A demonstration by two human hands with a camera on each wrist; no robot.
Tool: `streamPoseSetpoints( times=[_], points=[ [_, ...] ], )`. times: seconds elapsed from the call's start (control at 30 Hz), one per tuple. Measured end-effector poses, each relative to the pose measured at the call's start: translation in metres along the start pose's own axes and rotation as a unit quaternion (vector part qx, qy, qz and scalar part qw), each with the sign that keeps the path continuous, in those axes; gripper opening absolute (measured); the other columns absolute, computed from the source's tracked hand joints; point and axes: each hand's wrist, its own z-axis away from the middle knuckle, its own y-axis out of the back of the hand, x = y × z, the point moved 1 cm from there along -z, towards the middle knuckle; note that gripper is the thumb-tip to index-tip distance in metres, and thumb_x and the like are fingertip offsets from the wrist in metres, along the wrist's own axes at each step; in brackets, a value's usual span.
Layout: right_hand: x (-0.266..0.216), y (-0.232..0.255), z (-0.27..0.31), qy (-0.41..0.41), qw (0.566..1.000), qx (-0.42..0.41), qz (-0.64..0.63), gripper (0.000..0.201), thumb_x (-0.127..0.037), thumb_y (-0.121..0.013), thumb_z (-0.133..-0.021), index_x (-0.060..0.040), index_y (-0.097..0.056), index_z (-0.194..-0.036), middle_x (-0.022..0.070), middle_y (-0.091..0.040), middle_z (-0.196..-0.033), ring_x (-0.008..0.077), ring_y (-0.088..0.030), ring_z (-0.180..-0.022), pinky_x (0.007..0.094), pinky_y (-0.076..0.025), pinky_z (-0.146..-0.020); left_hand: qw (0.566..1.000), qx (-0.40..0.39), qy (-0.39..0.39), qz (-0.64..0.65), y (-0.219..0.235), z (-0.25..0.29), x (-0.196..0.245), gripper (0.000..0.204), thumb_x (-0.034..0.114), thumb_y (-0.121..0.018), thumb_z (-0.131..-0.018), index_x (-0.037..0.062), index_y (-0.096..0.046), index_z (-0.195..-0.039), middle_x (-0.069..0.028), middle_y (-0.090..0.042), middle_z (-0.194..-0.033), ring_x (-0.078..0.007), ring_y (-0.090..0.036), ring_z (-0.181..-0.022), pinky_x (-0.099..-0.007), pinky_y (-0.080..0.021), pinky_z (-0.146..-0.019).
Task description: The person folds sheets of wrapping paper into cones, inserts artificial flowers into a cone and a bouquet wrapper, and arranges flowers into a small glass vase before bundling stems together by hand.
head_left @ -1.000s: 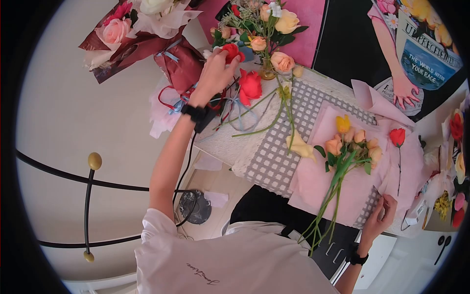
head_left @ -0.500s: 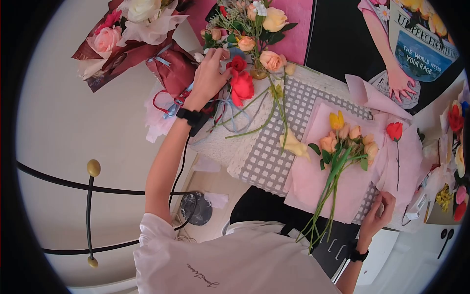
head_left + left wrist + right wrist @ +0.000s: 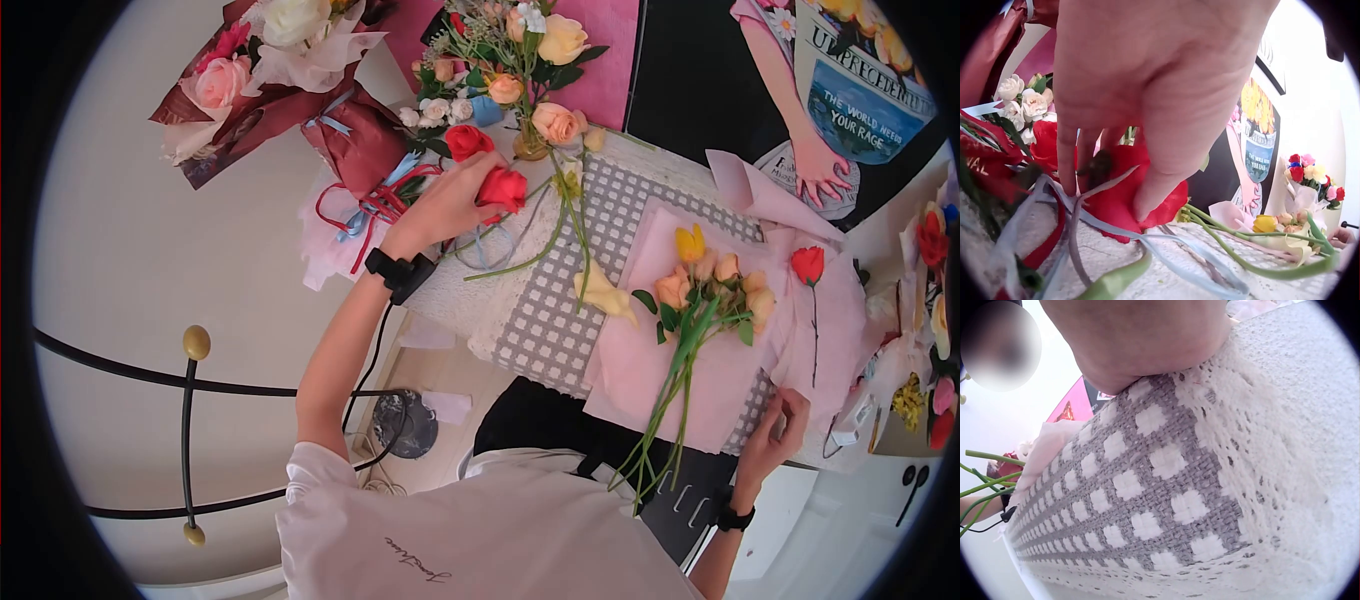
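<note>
My left hand [image 3: 450,205] grips a large red flower [image 3: 503,190] at the left end of the table. In the left wrist view, thumb and fingers come down on either side of its petals [image 3: 1119,206]. A second red bloom, a rose [image 3: 467,142], lies just beyond the knuckles. Light blue ribbon [image 3: 1179,256] loops under the hand. My right hand [image 3: 783,430] rests at the table's front edge, fingers loosely curled with nothing held. Near it, a bunch of peach roses and a yellow tulip [image 3: 690,245] lies on pink wrapping paper [image 3: 625,390].
A single red rose [image 3: 807,265] lies right of the bunch. A cream calla lily [image 3: 605,295] rests on the checked cloth [image 3: 540,345]. Behind stand a vase of peach roses [image 3: 530,145] and a dark red wrapped bouquet [image 3: 345,150]. Chair rails [image 3: 250,383] run at left.
My left hand has let go of the smaller red rose, drawn nearer and to the right, and taken hold of the larger red flower. The right hand stays at the edge.
</note>
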Motion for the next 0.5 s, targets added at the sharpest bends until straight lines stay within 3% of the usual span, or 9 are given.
streamPoseSetpoints(
  times=[0.07,0.13,0.17,0.23,0.27,0.37,0.43,0.5],
  points=[
    [0.0,0.001,0.0,0.005,1.0,0.005,0.006,0.008,0.007,-0.057,-0.098,0.0055,-0.062,-0.103,0.0136,-0.062,-0.096,0.0262,-0.059,-0.084,0.0341,-0.049,-0.078,1.0,0.001,-0.013,0.018,0.001,-0.005,-0.001,0.056,0.016,-0.082,-0.084,0.0034,-0.051,-0.129,-0.0209,-0.064,-0.119,-0.0432,-0.062,-0.114,-0.0477,-0.05,-0.095],
    [-0.001,0.001,0.0,-0.002,1.0,-0.002,0.005,0.008,0.007,-0.057,-0.098,0.0055,-0.062,-0.103,0.0134,-0.062,-0.096,0.0255,-0.059,-0.083,0.0335,-0.049,-0.077,0.995,0.005,0.069,0.067,0.005,-0.005,-0.001,0.055,0.009,-0.08,-0.081,0.0047,-0.045,-0.122,-0.0208,-0.063,-0.11,-0.0431,-0.063,-0.109,-0.0462,-0.05,-0.092],
    [-0.001,0.0,0.0,-0.001,1.0,0.0,0.003,0.008,0.007,-0.057,-0.098,0.0055,-0.062,-0.103,0.0134,-0.062,-0.096,0.0255,-0.059,-0.083,0.0335,-0.049,-0.077,0.996,0.006,0.068,0.065,0.009,-0.005,0.001,0.055,0.009,-0.08,-0.081,0.0047,-0.045,-0.122,-0.0208,-0.063,-0.11,-0.0431,-0.063,-0.109,-0.0462,-0.05,-0.092],
    [0.0,0.001,0.0,-0.002,1.0,-0.001,0.004,0.008,0.007,-0.057,-0.098,0.0056,-0.062,-0.103,0.0136,-0.061,-0.095,0.0252,-0.058,-0.081,0.0335,-0.048,-0.076,0.995,0.003,0.058,0.082,0.014,-0.005,0.006,0.054,0.008,-0.08,-0.086,0.0039,-0.04,-0.123,-0.0149,-0.059,-0.111,-0.0301,-0.06,-0.096,-0.0371,-0.051,-0.09],
    [0.0,0.002,0.0,-0.002,1.0,-0.001,0.004,0.008,0.007,-0.057,-0.098,0.0056,-0.062,-0.103,0.0136,-0.061,-0.095,0.0252,-0.058,-0.081,0.0335,-0.048,-0.076,0.995,0.003,0.058,0.082,0.013,-0.005,0.006,0.054,0.008,-0.08,-0.086,0.0039,-0.04,-0.123,-0.0149,-0.059,-0.111,-0.0301,-0.06,-0.096,-0.0371,-0.051,-0.09],
    [0.0,0.001,0.0,-0.008,1.0,-0.003,-0.006,0.008,0.007,-0.057,-0.098,0.0057,-0.062,-0.103,0.0136,-0.061,-0.095,0.0252,-0.058,-0.08,0.0337,-0.048,-0.075,0.993,0.03,0.032,0.107,0.012,-0.003,0.002,0.057,0.01,-0.081,-0.085,0.0045,-0.043,-0.128,-0.0149,-0.059,-0.117,-0.0309,-0.062,-0.101,-0.0377,-0.051,-0.094],
    [0.001,0.001,0.0,0.001,1.0,0.004,-0.004,0.008,0.007,-0.057,-0.097,0.0057,-0.062,-0.103,0.0136,-0.061,-0.095,0.0249,-0.058,-0.079,0.0339,-0.048,-0.074,0.998,0.061,0.006,0.02,0.014,-0.002,0.003,0.071,0.015,-0.086,-0.082,0.0053,-0.045,-0.138,-0.0161,-0.058,-0.127,-0.0327,-0.061,-0.113,-0.0392,-0.049,-0.1],
    [0.0,0.001,-0.001,0.003,1.0,0.005,-0.005,0.008,0.007,-0.057,-0.098,0.0057,-0.063,-0.103,0.0137,-0.061,-0.095,0.0249,-0.058,-0.079,0.0339,-0.048,-0.074,0.998,0.049,0.029,0.009,0.017,0.002,0.009,0.079,0.02,-0.089,-0.08,0.0063,-0.044,-0.143,-0.0163,-0.057,-0.132,-0.0329,-0.06,-0.119,-0.0398,-0.048,-0.104]
  ],
)
